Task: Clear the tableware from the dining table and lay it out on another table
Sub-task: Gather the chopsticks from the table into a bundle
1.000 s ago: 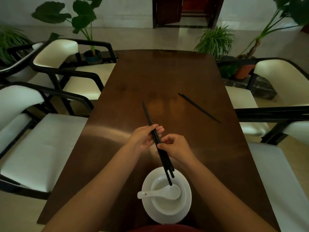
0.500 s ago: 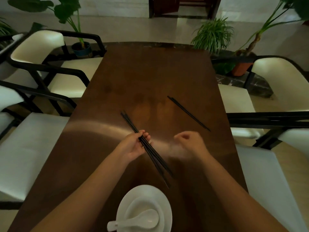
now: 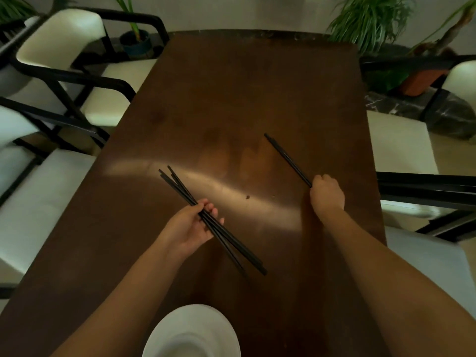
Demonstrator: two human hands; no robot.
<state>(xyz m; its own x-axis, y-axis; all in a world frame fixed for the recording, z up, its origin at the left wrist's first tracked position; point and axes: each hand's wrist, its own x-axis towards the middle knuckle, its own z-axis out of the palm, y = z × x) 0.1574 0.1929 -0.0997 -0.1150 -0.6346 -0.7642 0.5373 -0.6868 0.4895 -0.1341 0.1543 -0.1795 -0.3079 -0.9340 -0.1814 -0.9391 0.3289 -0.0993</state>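
My left hand [image 3: 192,226] grips a bundle of several black chopsticks [image 3: 180,185] above the brown dining table [image 3: 244,86]; their ends stick out up-left and down-right of the fist. To the right, my right hand [image 3: 326,193] closes its fingers on the near end of another black chopstick pair [image 3: 286,157] that lies slanted on the table. A white plate with a white bowl on it [image 3: 192,333] stands at the near table edge, cut off by the frame's bottom.
White cushioned chairs with black frames stand along the left side [image 3: 51,81] and the right side [image 3: 425,191] of the table. Potted plants [image 3: 371,19] stand on the floor beyond the far end.
My right hand let go of the bundle, moved right and took hold of the lone chopstick pair. The left hand kept the bundle. The view moved forward, so the plate slid toward the bottom.
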